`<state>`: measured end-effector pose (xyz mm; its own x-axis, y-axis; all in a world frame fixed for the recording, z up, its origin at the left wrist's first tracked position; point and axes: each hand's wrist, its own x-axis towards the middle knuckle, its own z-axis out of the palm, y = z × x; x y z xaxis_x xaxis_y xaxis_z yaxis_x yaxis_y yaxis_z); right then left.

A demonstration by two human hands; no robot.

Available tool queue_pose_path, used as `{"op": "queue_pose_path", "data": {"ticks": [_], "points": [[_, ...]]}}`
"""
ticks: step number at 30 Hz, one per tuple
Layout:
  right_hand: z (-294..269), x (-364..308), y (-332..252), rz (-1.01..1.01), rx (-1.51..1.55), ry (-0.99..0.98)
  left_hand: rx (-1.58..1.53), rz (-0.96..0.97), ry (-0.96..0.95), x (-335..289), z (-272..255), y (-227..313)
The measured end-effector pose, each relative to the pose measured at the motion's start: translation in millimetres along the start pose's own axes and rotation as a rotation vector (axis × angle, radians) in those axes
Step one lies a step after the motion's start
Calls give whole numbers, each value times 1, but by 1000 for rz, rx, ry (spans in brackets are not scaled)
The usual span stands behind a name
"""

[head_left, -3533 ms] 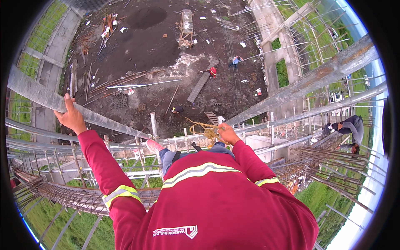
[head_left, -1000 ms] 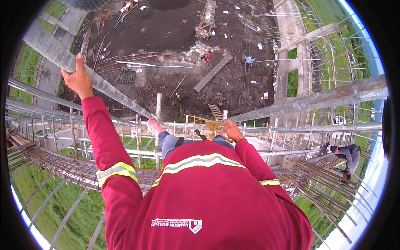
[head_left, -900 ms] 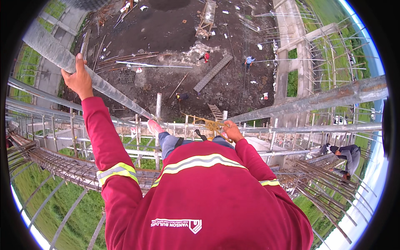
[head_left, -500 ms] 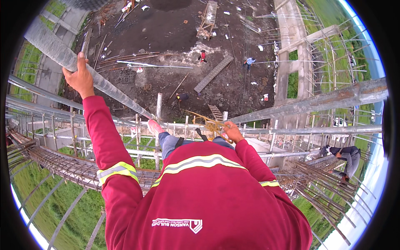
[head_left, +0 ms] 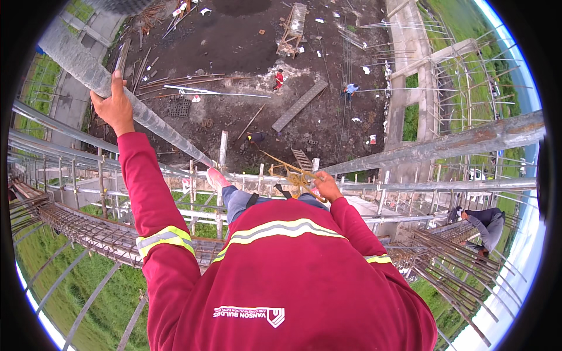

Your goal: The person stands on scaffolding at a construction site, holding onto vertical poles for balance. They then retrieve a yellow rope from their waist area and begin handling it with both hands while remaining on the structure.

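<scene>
My left hand (head_left: 114, 109) is wrapped round a thick grey metal scaffold pipe (head_left: 153, 121) that slants up to the far left, the thumb pointing up along it. In front of my waist, my right hand (head_left: 328, 186) is closed on a bundle of yellow rope (head_left: 300, 177). One loose end of the rope sticks out to the left, above my lap. A second slanting pipe (head_left: 445, 140) passes just beyond my right hand. My pink shoe (head_left: 218, 177) is beside a thin upright post. The fingertips of my right hand are partly hidden.
Far below lies dark ground with a grey plank (head_left: 300, 106) and several people. A rebar cage (head_left: 99, 234) runs behind me on the left. At the right, a co-worker (head_left: 487, 225) bends over bundled rebar (head_left: 453, 272). Horizontal pipes (head_left: 445, 186) cross in front.
The yellow rope has shifted slightly in my right hand. My left hand keeps its hold on the pipe. Down below, a person in red has moved left, and the co-worker at right has shifted slightly.
</scene>
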<state>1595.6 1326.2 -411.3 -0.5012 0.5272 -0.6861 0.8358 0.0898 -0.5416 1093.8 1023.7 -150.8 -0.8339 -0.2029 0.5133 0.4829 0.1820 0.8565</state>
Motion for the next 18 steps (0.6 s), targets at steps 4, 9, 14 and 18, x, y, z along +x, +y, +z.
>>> {"op": "queue_pose_path", "data": {"ticks": [4,9,14,18], "points": [[2,2,4,-35,-27,5,-60,46,-2,-1,2,2],[-1,-1,2,-17,29,-19,-38,40,-2,-2,2,5],[-2,-5,-3,-20,75,-23,-47,42,-13,-2,2,6],[-1,-4,-1,26,57,-12,-44,24,-7,-3,2,7]]}}
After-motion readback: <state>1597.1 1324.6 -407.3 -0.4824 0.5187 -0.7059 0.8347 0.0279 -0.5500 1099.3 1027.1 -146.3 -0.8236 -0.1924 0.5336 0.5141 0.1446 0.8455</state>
